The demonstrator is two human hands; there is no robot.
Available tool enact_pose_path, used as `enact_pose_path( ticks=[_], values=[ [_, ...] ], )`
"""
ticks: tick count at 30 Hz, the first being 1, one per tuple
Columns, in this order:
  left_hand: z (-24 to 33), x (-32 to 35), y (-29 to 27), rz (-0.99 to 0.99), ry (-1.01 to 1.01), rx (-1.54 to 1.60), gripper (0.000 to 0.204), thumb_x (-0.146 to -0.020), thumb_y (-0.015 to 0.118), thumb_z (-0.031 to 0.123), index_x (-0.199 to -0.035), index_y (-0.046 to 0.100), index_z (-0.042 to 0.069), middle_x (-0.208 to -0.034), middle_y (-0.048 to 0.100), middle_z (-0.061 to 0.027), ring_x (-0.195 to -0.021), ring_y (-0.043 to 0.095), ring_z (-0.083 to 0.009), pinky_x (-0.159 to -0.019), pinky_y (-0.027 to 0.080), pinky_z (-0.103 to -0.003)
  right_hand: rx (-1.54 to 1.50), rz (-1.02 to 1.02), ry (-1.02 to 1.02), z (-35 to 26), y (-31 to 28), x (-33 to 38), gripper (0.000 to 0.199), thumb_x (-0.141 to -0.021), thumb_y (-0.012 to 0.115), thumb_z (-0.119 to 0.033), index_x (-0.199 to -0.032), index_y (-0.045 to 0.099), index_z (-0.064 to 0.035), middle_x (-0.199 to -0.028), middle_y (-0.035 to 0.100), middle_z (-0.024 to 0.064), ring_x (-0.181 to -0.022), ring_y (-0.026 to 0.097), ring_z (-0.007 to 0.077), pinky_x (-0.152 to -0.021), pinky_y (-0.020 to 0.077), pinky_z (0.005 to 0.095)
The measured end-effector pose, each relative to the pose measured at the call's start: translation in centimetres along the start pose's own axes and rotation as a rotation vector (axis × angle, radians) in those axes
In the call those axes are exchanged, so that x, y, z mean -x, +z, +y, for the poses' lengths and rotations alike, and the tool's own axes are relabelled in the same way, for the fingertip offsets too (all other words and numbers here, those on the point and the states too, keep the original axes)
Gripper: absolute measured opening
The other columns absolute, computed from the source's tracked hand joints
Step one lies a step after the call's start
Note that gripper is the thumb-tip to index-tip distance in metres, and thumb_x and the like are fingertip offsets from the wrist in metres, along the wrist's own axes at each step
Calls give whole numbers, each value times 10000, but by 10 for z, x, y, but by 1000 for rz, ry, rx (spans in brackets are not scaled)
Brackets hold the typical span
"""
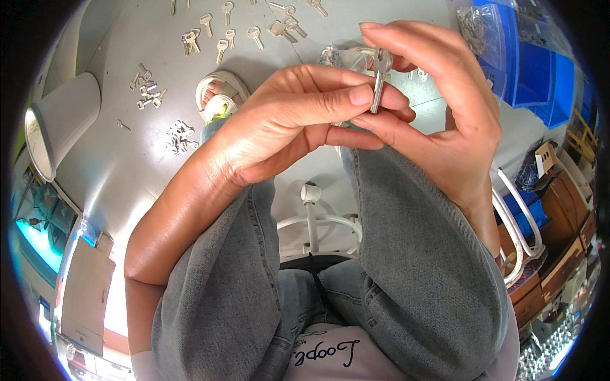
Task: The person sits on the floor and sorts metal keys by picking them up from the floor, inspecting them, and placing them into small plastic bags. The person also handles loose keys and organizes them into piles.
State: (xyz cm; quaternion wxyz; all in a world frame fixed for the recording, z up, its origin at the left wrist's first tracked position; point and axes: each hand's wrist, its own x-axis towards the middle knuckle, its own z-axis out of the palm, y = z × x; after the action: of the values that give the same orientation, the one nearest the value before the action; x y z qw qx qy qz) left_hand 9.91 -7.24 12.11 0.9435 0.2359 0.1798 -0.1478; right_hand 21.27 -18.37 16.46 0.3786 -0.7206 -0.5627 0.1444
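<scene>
A silver key (377,87) stands nearly upright between the thumb and fingers of my left hand (311,105), its bow at the top and its blade pointing down. Around it curves my right hand (454,105), thumb and fingers spread apart. The right thumb lies close to the lower end of the blade, and a right finger is beside the bow; I cannot tell whether they touch it. Beyond my hands, loose keys (255,36) are scattered on the grey floor (254,66), with a denser pile of small keys (182,138) to the left.
Blue bins (551,89) with clear plastic bags stand at the far right. A white cylindrical bin (67,124) is at the left. Below my hands are my knees in grey jeans (419,235), with a white stool frame (310,219) between them. A brown wooden cabinet (559,222) stands right.
</scene>
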Motion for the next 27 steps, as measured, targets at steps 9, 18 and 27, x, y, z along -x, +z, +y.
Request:
enact_pose_path(
  ticks=[9, 18, 27],
  values=[
    [2, 2, 0, 191, 115, -156, 210, -807, 580, 161, -919, 586, -17, -841, 617, -150, -766, 616, -194, -680, 526, -311, -522, 120, 439, 8, -1, 13, 321, -727, 623, -42, -1031, 553, 28, -938, 580, 92, -820, 535, 133, -728, 424, 244],
    [1, 1, 3, 251, 118, -242, 219, -802, 592, 173, -924, 590, -8, -782, 626, -139, -712, 621, -182, -673, 526, -297, -723, 174, 651, 20, 0, 19, 141, -816, 549, -89, -889, 577, 29, -779, 590, 76, -663, 515, 111, -640, 420, 237],
    [0, -2, 4, 338, 83, -253, 202, -798, 588, 122, -935, 576, -26, -822, 626, -146, -724, 610, -165, -696, 510, -284, -682, 196, 712, 33, -3, 26, 152, -827, 537, -120, -876, 582, 17, -763, 591, 66, -651, 521, 114, -645, 425, 236]
  ],
)
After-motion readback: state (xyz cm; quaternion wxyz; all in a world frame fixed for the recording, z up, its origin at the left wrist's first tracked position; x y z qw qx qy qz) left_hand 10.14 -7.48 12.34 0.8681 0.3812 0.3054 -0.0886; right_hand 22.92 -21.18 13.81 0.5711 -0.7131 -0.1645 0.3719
